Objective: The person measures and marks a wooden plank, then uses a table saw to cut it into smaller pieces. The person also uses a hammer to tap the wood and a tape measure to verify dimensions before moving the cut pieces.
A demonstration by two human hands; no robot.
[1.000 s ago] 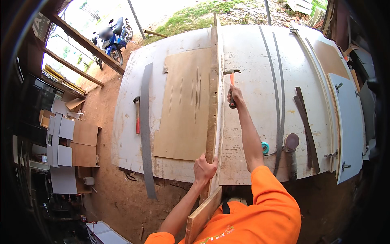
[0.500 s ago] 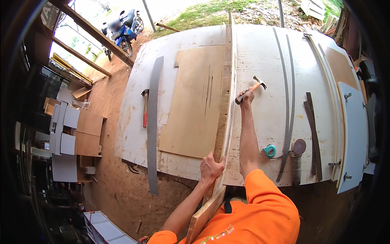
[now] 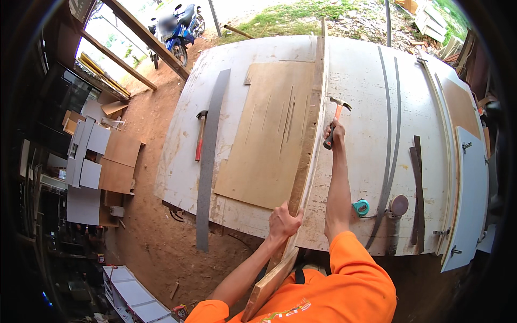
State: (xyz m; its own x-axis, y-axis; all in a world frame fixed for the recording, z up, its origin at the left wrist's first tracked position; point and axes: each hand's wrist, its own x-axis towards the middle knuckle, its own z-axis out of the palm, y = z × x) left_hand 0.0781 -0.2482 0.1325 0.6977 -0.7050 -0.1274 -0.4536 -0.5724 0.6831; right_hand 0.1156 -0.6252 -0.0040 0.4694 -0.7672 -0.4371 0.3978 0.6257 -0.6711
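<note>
My right hand is closed around the black grip of a claw hammer. The hammer's metal head points away from me, just right of a long wooden board. This board runs from near my body to the far side of the white worktop. My left hand grips the board's near part, its fingers wrapped over the edge. Left of the board lies a thin plywood sheet with dark scratches. I see no nail at the hammer head.
A red-handled hammer and a long grey strip lie at left. On the right are a teal tape measure, a round-topped container, dark strips and a white panel with hinges. A motorcycle stands outside.
The hammer has swung from slanting rightward to pointing nearly straight away from me, its head closer to the board. My left hand keeps its grip; the whole view has shifted slightly.
</note>
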